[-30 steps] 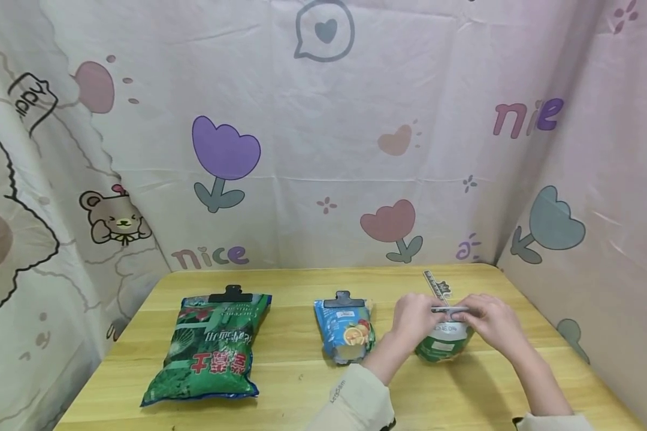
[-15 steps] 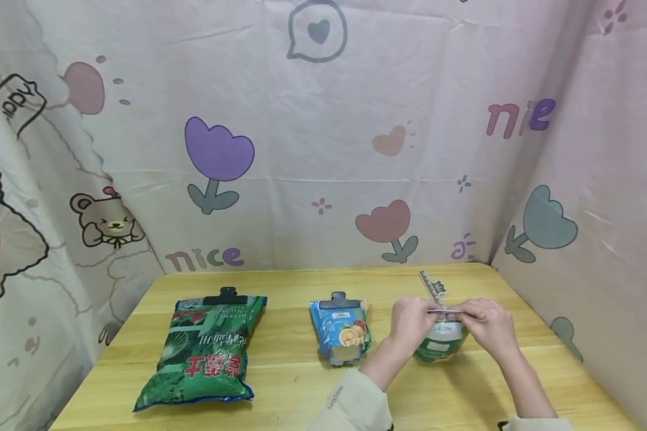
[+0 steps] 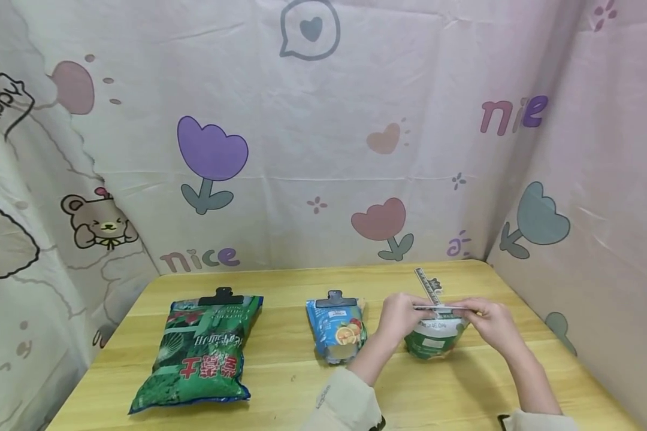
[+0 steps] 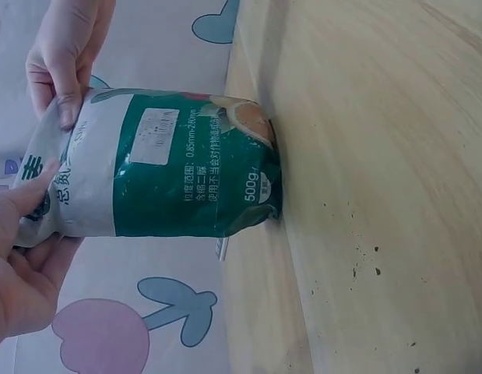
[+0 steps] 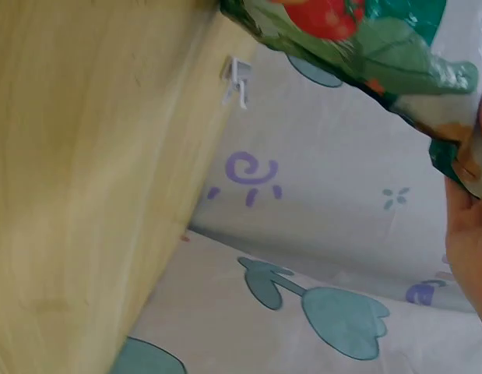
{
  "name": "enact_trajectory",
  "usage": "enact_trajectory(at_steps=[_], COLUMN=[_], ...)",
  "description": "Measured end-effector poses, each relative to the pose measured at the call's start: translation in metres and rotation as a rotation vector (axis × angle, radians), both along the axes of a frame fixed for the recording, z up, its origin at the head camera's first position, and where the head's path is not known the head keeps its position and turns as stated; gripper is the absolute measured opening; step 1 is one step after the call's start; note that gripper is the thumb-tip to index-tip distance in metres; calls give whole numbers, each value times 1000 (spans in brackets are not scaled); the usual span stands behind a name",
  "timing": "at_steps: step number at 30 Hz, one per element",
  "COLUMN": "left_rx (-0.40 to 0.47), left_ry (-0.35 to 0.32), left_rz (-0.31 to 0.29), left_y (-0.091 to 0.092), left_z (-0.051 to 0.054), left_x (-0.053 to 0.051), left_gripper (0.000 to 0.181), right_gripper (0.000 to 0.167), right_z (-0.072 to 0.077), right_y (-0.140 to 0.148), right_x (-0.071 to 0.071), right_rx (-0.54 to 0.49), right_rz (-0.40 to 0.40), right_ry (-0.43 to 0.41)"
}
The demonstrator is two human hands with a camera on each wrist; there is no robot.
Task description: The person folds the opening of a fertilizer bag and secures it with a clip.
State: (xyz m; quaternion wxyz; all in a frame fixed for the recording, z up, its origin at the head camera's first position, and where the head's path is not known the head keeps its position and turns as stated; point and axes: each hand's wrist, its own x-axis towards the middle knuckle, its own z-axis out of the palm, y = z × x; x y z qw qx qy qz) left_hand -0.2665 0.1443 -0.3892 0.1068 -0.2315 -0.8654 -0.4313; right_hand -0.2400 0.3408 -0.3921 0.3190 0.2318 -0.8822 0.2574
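Note:
A green and white fertilizer bag (image 3: 434,344) stands upright on the table at the right, printed 500g. My left hand (image 3: 401,316) pinches one end of its top edge, and my right hand (image 3: 489,320) pinches the other end. Seen from the left wrist, the left hand (image 4: 26,265) has thumb on one side of the bag's (image 4: 170,167) white top and fingers on the other; the right hand (image 4: 69,54) grips the opposite corner. The right wrist view catches only part of the right hand (image 5: 468,241) at the bag's (image 5: 412,62) corner.
A black-and-white strip clip (image 3: 428,286) lies behind the fertilizer bag. To the left are a blue bag (image 3: 339,329) and a large green bag (image 3: 202,353), each with a black clip on top. Dark specks (image 4: 376,249) dot the table. A printed curtain surrounds it.
My hands have spread slightly apart along the bag's top edge, which now shows as a longer straight line. The head view has shifted a little. Both clipped bags stay put.

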Motion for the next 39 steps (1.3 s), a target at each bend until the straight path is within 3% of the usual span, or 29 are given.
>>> enact_trajectory(at_steps=[5,10,15,20,26,30,35,39], left_rx=[0,-33,-137,-242,-257,-248,-233,-219], left_ry=[61,80,140,255,411,485,476,491], left_rz=[32,47,-44,-113,-69,-40,-8,8], left_y=[1,2,-4,-8,-9,-10,-10,-8], left_z=[0,-2,-4,-5,-10,-12,-11,-10], left_x=[4,6,0,-4,0,3,4,6], left_gripper=[13,13,18,27,24,20,23,24], right_gripper=[32,32,28,26,23,12,45,50], right_z=[-7,-8,-6,-3,-2,-4,-9,-11], right_y=[0,-1,-2,-4,-13,-19,-23,-24], right_x=[-4,-4,0,3,5,4,-1,-2], right_rx=[-35,-36,-10,14,109,85,20,21], right_rz=[9,-14,-54,-70,7,68,50,14], right_ry=[103,100,24,4,155,279,385,412])
